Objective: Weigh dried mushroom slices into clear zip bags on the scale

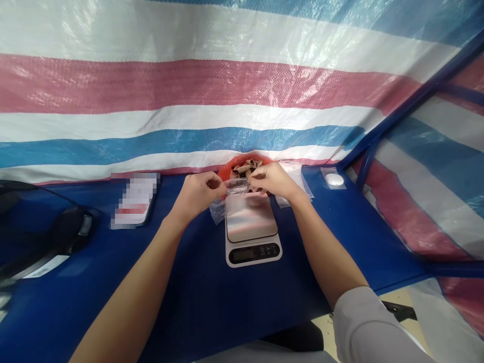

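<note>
Between my two hands a clear plastic bag is held by its edges, just above the far end of a digital kitchen scale. My left hand pinches the bag's left side, fingers closed. On the other side, my right hand pinches it between thumb and fingers. Right behind the bag sits a red plastic bag filled with dried brown slices, partly hidden by my hands. The scale has a shiny bare plate and a dark display.
A stack of clear bags lies right of the red bag. Farther right is a white round object on a small clear bag. A blurred-out white box and black headphones lie left on the blue table. Striped sheeting rises behind.
</note>
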A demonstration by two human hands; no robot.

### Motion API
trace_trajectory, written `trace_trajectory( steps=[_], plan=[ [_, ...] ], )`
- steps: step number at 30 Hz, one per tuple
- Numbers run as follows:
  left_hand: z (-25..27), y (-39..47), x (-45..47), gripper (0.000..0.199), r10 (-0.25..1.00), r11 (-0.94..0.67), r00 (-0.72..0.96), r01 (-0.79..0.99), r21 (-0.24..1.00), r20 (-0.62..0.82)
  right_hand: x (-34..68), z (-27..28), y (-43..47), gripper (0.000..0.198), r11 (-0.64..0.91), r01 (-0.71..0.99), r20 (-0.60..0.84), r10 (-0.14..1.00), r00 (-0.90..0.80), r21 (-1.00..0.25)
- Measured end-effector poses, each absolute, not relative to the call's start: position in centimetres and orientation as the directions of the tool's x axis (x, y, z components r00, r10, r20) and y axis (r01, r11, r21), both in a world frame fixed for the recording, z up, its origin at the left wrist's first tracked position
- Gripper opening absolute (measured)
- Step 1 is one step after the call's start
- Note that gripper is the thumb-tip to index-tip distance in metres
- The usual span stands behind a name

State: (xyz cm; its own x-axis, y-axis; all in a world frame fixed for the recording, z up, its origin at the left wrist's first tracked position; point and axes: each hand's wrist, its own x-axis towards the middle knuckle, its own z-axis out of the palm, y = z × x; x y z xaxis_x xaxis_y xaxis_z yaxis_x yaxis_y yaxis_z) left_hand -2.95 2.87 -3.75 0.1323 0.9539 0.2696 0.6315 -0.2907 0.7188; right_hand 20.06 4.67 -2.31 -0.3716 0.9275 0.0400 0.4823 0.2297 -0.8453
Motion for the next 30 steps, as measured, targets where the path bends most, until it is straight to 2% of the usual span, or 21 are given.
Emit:
trace_trajectory(
  steps=[5,7,14,18,21,25,27,30],
  plan=[
    [-4.1,2.7,-2.4,0.028,0.861,-0.484,0.229,0.646,0.591,0.454,20.2,-2.5,4.8,0.017,0.252,0.491,0.053,0.922,-0.383,-0.834],
    [-4.5,2.5,-1.9,0.041,0.824,-0.539,0.255,0.627,0.562,0.506,20.2,-2.5,4.8,0.017,0.257,0.461,0.068,0.919,-0.388,-0.849],
    [-6.5,1.8,-0.3,0.091,0.841,-0.532,0.317,0.635,0.561,0.438,20.0,-2.1,4.7,0.018,0.206,0.385,0.044,0.921,-0.388,-0.900],
    [-7.6,1.7,0.4,0.112,0.825,-0.556,0.339,0.628,0.545,0.452,19.8,-2.0,4.6,0.019,0.223,0.362,0.056,0.906,-0.419,-0.905],
    [-7.8,1.8,0.7,0.106,0.829,-0.536,0.283,0.651,0.538,0.483,19.8,-2.1,4.7,0.020,0.240,0.368,0.066,0.902,-0.426,-0.899],
    [-7.2,1.7,0.7,0.075,0.816,-0.536,0.214,0.629,0.563,0.538,20.1,-2.2,4.9,0.020,0.275,0.388,0.086,0.895,-0.438,-0.880],
    [-6.8,1.6,0.7,0.063,0.817,-0.536,0.196,0.604,0.590,0.542,20.3,-2.3,4.9,0.021,0.328,0.426,0.119,0.886,-0.447,-0.843],
    [-6.4,1.4,0.8,0.057,0.831,-0.518,0.177,0.592,0.617,0.528,20.8,-2.2,5.0,0.020,0.413,0.470,0.213,0.881,-0.422,-0.780]
  ],
)
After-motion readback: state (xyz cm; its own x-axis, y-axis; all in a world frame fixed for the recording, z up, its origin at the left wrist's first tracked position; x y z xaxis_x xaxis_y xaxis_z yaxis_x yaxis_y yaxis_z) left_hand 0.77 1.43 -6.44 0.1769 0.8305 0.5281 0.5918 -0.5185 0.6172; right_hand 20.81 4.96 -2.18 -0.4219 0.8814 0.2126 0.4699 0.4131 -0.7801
